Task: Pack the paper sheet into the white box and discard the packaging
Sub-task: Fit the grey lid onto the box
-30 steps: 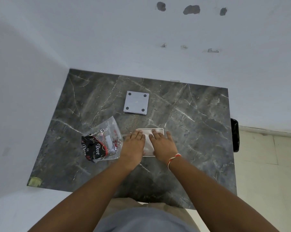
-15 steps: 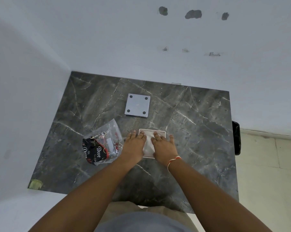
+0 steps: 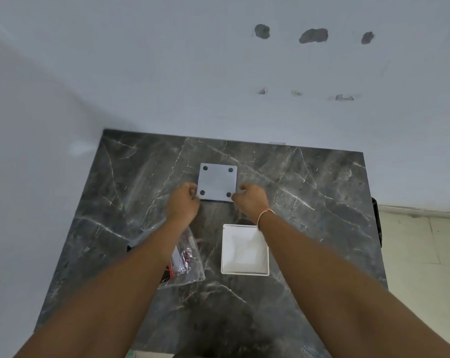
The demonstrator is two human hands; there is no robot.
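The open white box (image 3: 244, 273) stands on the dark marble table, near the middle. A creased white paper sheet (image 3: 242, 250) lies inside it. The clear plastic packaging (image 3: 189, 262), with red and white bits in it, lies left of the box, partly hidden under my left forearm. Farther back lies a grey square plate (image 3: 217, 181) with a black dot at each corner. My left hand (image 3: 182, 204) pinches its near left corner. My right hand (image 3: 249, 200), with a red and white wrist thread, pinches its near right corner.
The marble table (image 3: 309, 202) sits in a corner, with white walls to the left and behind. A dark object (image 3: 376, 223) hangs at the table's right edge, above a pale tiled floor.
Both hands have left the white box, where they pressed the paper down, and reached forward to the grey square plate. The box now shows open, with the sheet inside.
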